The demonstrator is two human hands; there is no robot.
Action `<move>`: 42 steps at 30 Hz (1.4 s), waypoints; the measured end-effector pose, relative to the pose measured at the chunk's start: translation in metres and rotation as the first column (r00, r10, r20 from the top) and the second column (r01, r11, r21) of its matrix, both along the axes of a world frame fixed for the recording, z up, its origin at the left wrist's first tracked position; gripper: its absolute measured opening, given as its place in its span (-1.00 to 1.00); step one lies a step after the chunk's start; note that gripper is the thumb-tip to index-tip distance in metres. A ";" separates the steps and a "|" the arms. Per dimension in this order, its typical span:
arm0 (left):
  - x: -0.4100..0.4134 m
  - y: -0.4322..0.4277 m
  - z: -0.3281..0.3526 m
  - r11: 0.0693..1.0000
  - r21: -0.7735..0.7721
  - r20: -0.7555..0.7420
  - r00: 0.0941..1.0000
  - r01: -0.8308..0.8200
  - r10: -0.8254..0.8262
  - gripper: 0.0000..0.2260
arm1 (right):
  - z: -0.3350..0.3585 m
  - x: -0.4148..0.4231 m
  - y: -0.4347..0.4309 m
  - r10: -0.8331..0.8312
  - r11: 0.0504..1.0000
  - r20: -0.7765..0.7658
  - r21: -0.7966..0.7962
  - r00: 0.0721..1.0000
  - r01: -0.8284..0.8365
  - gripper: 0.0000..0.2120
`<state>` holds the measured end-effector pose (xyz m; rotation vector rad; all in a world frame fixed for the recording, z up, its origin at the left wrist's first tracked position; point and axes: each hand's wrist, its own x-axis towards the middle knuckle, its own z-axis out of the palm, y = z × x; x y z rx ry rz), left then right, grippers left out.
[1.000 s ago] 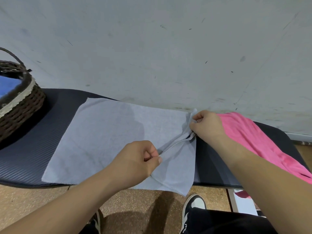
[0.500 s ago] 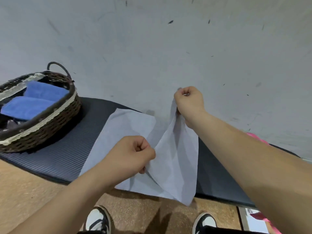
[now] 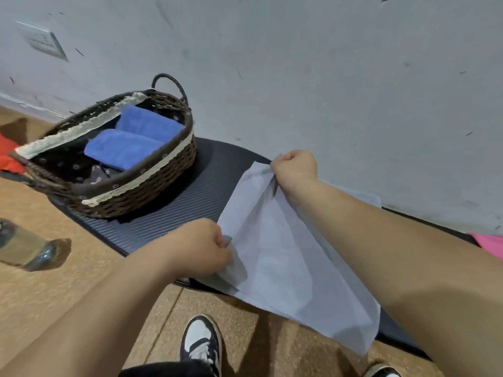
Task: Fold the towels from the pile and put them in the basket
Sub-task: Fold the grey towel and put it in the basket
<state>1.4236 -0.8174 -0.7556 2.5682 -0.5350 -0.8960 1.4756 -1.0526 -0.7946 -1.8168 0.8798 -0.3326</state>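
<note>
A: Where's the cloth right now?

B: The thin pale grey-blue towel [image 3: 285,254] is draped across the black ribbed bench [image 3: 174,213], mid-fold. The right hand [image 3: 295,167] has its fingers curled tight on the far corner up by the wall. The left hand [image 3: 201,248] pinches the near left edge, fingers closed round it.

A: So what could spoil it?

B: The near right corner hangs off the front of the bench toward the floor. If both hands pull left, that loose weight could drag the edges out of line and give a crooked fold, or slide the lot off.

A: And the grip?

B: It's thin fabric held at only two points; one slack pinch and a corner drops. The right forearm hides the layer beneath it, so I can't tell whether that lies flat. A crease may get folded in.

A: The basket?

B: The dark brown woven wicker basket [image 3: 141,194] sits to the left on the same bench, with two folded blue towels [image 3: 122,149] inside. Room beside them looks tight, so a sloppy bundle might not sit flat. The bright pink cloth [image 3: 488,242] lies at the far right.
</note>
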 end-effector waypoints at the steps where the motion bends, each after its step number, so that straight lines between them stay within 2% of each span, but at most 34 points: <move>1: 0.001 0.000 -0.001 1.000 0.004 -0.003 1.000 0.001 -0.001 -0.74 | 0.004 0.002 0.000 -0.014 1.000 0.033 -0.004 0.999 0.014 -0.78; 5: 0.004 0.000 0.006 0.989 -0.070 -0.111 0.986 -0.132 0.124 -0.77 | 0.025 0.009 0.004 -0.017 0.999 0.171 -0.028 0.985 0.022 -0.88; 8: 0.008 0.006 0.009 0.972 -0.076 -0.208 0.957 -0.221 0.202 -0.80 | 0.024 0.019 0.017 0.045 0.999 0.158 -0.027 0.986 -0.041 -0.93; 11: 0.014 0.013 0.003 0.986 0.049 -0.122 0.978 -0.162 0.167 -0.80 | 0.008 0.021 0.027 0.161 0.983 0.049 0.077 0.986 -0.164 -0.94; 13: 0.016 0.014 -0.003 0.987 0.141 -0.016 0.997 -0.075 0.078 -0.78 | -0.002 0.014 0.024 0.196 0.978 -0.013 0.075 0.981 -0.194 -0.76; 16: 0.017 0.012 -0.008 0.980 0.198 0.065 0.998 -0.023 0.010 -0.67 | -0.001 -0.009 0.003 0.245 0.950 -0.047 -0.190 0.968 -0.250 -0.66; 18: 0.018 0.011 -0.010 0.977 0.213 0.101 0.995 -0.013 -0.009 -0.63 | 0.001 -0.029 -0.018 0.293 0.842 -0.204 -0.408 0.934 -0.353 -0.64; 20: 0.019 0.009 -0.011 0.972 0.234 0.121 0.992 0.000 -0.029 -0.61 | -0.002 -0.053 -0.038 0.271 0.712 -0.421 -0.518 0.866 -0.474 -0.59; 22: 0.018 0.008 -0.013 0.965 0.261 0.117 0.992 0.011 -0.043 -0.62 | -0.009 -0.080 -0.051 0.265 0.634 -0.602 -0.480 0.753 -0.606 -0.49; 25: 0.016 0.003 -0.016 0.959 0.281 0.121 0.991 0.025 -0.061 -0.66 | -0.022 -0.118 -0.062 0.303 0.609 -0.737 -0.337 0.604 -0.718 -0.30; 33: -0.005 -0.026 -0.016 0.984 0.169 0.157 0.984 0.059 -0.086 -0.71 | -0.006 -0.172 -0.087 0.208 0.715 -0.858 -0.195 0.470 -0.671 -0.26; 34: -0.007 -0.030 -0.017 0.987 0.150 0.154 0.984 0.062 -0.085 -0.71 | -0.002 -0.169 -0.091 0.187 0.697 -0.852 -0.237 0.490 -0.677 -0.30; 37: -0.007 -0.033 -0.020 0.993 0.105 0.129 0.990 0.051 -0.065 -0.77 | 0.010 -0.144 -0.097 0.227 0.625 -0.704 -0.425 0.673 -0.655 -0.65; 39: -0.003 -0.031 -0.021 0.990 0.134 0.128 0.990 0.038 -0.055 -0.70 | 0.015 -0.115 -0.087 0.324 0.677 -0.576 -0.413 0.750 -0.610 -0.59; 42: -0.001 -0.028 -0.023 0.977 0.211 0.176 0.982 0.034 -0.073 -0.62 | 0.014 -0.066 -0.071 0.331 0.718 -0.557 -0.376 0.762 -0.586 -0.55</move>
